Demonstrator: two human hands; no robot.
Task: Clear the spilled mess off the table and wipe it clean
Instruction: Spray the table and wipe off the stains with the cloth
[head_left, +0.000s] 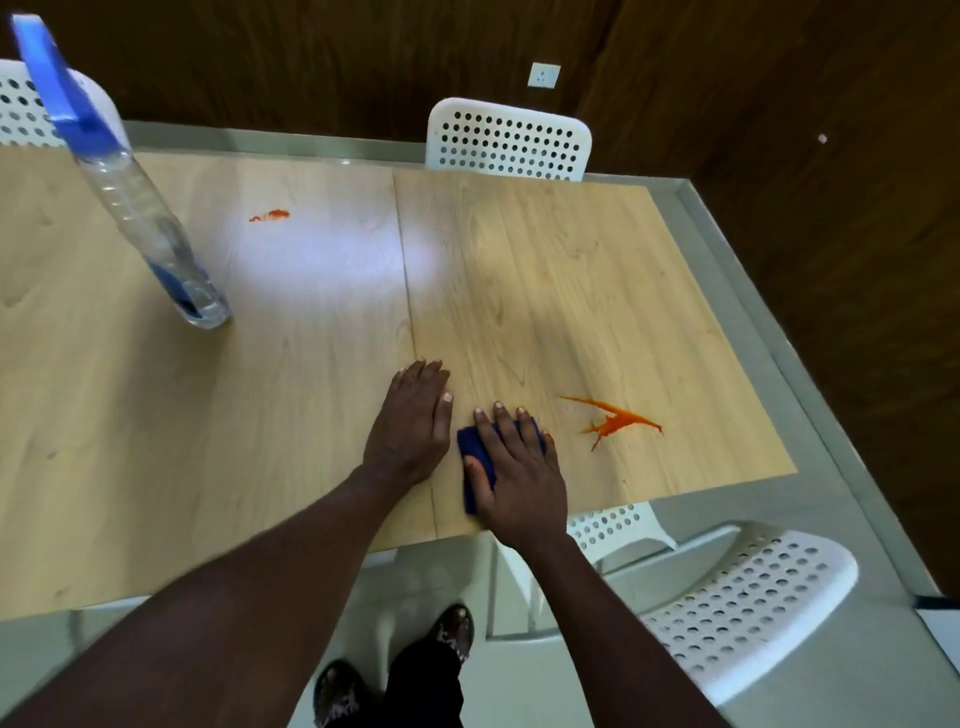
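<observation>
Two orange smears mark the pale wood-grain table (156, 441): a jagged splat (615, 422) near the right edge, a small streak (270, 215) farther back. The right hand (511, 467) presses flat on one dark-blue cloth (475, 449) beside the splat; the left hand (413, 421) lies relaxed, flat. One clear plastic spray bottle (140, 208) stands far left; three perforated white chairs surround the table

Spray bottle (150, 218) blocks far left; tabletop (545, 270) right open.

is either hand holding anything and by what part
Nothing gripped: right hand presses flat on the blue cloth, left hand lies on the table.
</observation>
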